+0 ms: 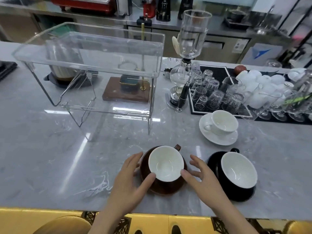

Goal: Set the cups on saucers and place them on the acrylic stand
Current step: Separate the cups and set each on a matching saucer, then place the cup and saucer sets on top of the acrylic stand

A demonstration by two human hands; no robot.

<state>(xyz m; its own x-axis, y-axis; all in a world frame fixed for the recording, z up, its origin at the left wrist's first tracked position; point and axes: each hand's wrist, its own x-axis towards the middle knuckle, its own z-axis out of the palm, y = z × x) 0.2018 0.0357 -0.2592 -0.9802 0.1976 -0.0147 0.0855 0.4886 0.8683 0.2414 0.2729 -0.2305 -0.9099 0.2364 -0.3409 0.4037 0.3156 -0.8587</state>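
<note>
Hands frame the brown cup on its brown saucer at the near middle of the worktop: the left hand lies at the left edge, the right hand at the right, both thumbs near or on the cup's near rim, fingers spread and fairly straight. Whether either hand has actually taken hold of the saucer I cannot tell; nothing looks clamped yet.

A black cup sits on a black saucer just to the right, and a white cup on a white saucer lies farther back on the right. All three cups seem paired with saucers already, so the lift onto the acrylic stand, far left and with nothing visible on its tray, is likely what remains.

Risks, as I judge them: a cup sitting loose on its saucer may slide or tip if the saucer is lifted unevenly; the right hand is near the black set and could knock it; the stand's clear raised rim is hard to see and could catch the saucer; the siphon brewer and glasses stand just right of the stand.
</note>
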